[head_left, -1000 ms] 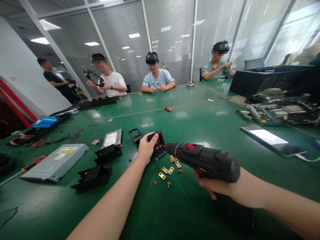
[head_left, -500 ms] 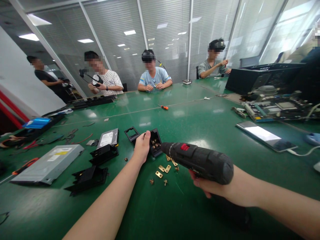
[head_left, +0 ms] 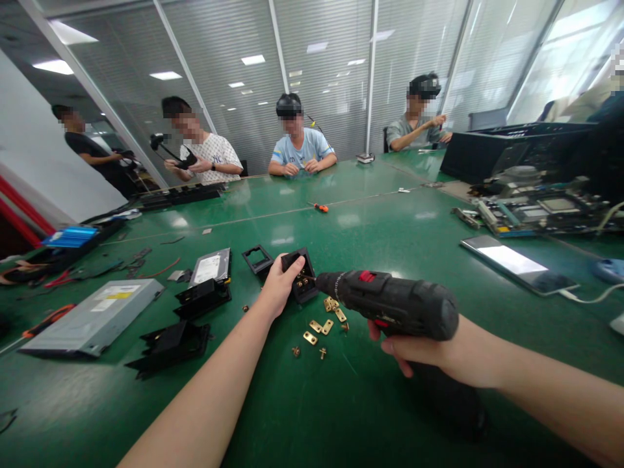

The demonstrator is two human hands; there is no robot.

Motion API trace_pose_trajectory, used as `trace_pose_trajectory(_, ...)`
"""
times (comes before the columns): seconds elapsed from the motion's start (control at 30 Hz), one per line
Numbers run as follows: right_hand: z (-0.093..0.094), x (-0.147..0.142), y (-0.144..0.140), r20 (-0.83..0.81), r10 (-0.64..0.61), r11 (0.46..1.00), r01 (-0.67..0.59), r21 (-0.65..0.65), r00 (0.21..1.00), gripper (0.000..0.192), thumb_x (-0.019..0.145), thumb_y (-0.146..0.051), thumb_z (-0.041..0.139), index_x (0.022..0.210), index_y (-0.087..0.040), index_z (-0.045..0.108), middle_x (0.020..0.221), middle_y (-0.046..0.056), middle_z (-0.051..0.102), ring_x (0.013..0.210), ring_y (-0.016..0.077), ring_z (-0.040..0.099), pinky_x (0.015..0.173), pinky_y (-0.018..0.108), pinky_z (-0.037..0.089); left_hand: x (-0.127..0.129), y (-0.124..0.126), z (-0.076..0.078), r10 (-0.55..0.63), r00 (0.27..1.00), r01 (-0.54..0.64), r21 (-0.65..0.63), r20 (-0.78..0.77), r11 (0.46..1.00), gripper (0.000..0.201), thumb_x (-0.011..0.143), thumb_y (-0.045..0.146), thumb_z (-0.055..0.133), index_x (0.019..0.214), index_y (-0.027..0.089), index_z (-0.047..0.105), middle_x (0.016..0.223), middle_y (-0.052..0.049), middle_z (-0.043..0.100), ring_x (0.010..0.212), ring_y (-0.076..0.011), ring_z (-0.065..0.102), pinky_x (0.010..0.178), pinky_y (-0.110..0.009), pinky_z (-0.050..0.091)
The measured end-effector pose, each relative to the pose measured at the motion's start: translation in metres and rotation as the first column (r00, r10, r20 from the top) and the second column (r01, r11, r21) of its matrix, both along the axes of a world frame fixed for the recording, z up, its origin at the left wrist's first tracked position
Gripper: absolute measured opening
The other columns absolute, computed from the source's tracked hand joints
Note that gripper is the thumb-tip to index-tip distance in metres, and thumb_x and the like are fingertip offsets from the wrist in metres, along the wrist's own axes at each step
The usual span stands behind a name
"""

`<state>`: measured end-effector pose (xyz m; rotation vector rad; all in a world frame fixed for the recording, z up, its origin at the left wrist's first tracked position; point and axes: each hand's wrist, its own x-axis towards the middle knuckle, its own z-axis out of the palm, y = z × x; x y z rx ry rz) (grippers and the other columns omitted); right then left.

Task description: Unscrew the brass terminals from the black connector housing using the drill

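Note:
My left hand (head_left: 281,283) is closed around a small black plastic housing (head_left: 306,296) and holds it tilted on the table, its thumb over the upper edge. Brass screws show inside the housing's open face. In my right hand (head_left: 429,356) is a black cordless drill (head_left: 390,299) with a red switch, lying nearly level. Its thin bit points left into the housing; whether the tip sits in a screw is too small to tell. Several brass plates (head_left: 327,327) and loose screws (head_left: 322,353) lie just in front. Behind my left hand rests a black frame (head_left: 257,259).
To the left lie a hard drive (head_left: 210,268), two black plastic parts (head_left: 170,348) and a metal optical drive (head_left: 97,315). A phone (head_left: 519,265) and circuit boards (head_left: 541,208) are on the right. An orange screwdriver (head_left: 320,207) lies farther back. Co-workers sit across the green table (head_left: 273,416).
The drill has risen slightly and shifted a little to the right, so its thin bit now shows. My left thumb has moved over the housing's upper edge, and the housing has turned slightly.

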<state>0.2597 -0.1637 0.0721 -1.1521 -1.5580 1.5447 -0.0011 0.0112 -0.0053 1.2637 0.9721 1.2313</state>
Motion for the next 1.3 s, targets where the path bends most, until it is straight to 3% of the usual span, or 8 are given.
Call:
trace_pose_trajectory(0.07, 0.0033, -0.0006, -0.0006, -0.007, 0.001, 1.0, -0.001, 0.0, 1.0, 0.035, 0.075, -0.03, 0.072, 0.107, -0.019, 0.062, 0.096, 0.003, 0.068, 0.054, 0.0115, 0.063, 0.055, 0.028, 0.053, -0.001, -0.0012, 0.0014, -0.018, 1.0, 0.018, -0.026, -0.015, 0.999, 0.057, 0.07, 0.053, 0.095, 0.106, 0.022, 0.064, 0.095, -0.002, 0.072, 0.093, -0.0244, 0.072, 0.092, -0.045, 0.057)
trace_pose_trajectory(0.33, -0.0024, 0.0009, -0.0004, 0.029, 0.022, 0.999, -0.023, 0.03, 0.999, 0.017, 0.08, -0.031, 0.069, 0.089, -0.018, 0.064, 0.083, 0.001, 0.064, 0.056, 0.0133, 0.064, 0.056, 0.027, 0.051, -0.0029, 0.0007, 0.0001, -0.028, 0.999, 0.028, -0.009, -0.042, 1.0, 0.062, 0.06, 0.037, 0.1, 0.106, 0.022, 0.062, 0.1, -0.003, 0.072, 0.098, -0.028, 0.072, 0.095, -0.049, 0.056)
trace_pose_trajectory(0.7, 0.0001, 0.0003, -0.0005, 0.052, 0.015, 0.999, -0.017, 0.046, 0.999, 0.016, 0.08, -0.03, 0.071, 0.087, -0.019, 0.063, 0.07, -0.003, 0.061, 0.053, 0.0138, 0.063, 0.053, 0.025, 0.049, 0.0002, -0.004, 0.0039, -0.048, 0.999, 0.048, -0.02, -0.019, 0.999, 0.062, 0.063, 0.035, 0.099, 0.107, 0.021, 0.057, 0.1, -0.002, 0.072, 0.091, -0.0253, 0.074, 0.091, -0.046, 0.058)
trace_pose_trajectory(0.9, -0.0006, 0.0006, -0.0017, 0.053, 0.006, 0.998, -0.009, 0.056, 0.999, 0.017, 0.081, -0.032, 0.071, 0.089, -0.019, 0.063, 0.074, -0.002, 0.063, 0.053, 0.0139, 0.064, 0.054, 0.027, 0.051, -0.0013, -0.0025, 0.0026, -0.05, 0.998, 0.049, -0.023, -0.028, 0.999, 0.063, 0.063, 0.036, 0.099, 0.109, 0.022, 0.058, 0.101, -0.003, 0.072, 0.094, -0.0256, 0.073, 0.093, -0.047, 0.057)
trace_pose_trajectory(1.3, 0.0015, -0.0001, -0.001, 0.06, 0.004, 0.999, -0.007, 0.053, 0.998, 0.017, 0.081, -0.033, 0.071, 0.087, -0.021, 0.06, 0.062, -0.005, 0.06, 0.054, 0.0154, 0.062, 0.056, 0.028, 0.052, -0.0066, 0.0017, -0.0021, -0.084, 0.996, 0.083, -0.021, -0.038, 0.996, 0.061, 0.063, 0.035, 0.099, 0.11, 0.021, 0.061, 0.102, -0.003, 0.072, 0.098, -0.0268, 0.072, 0.099, -0.05, 0.054)
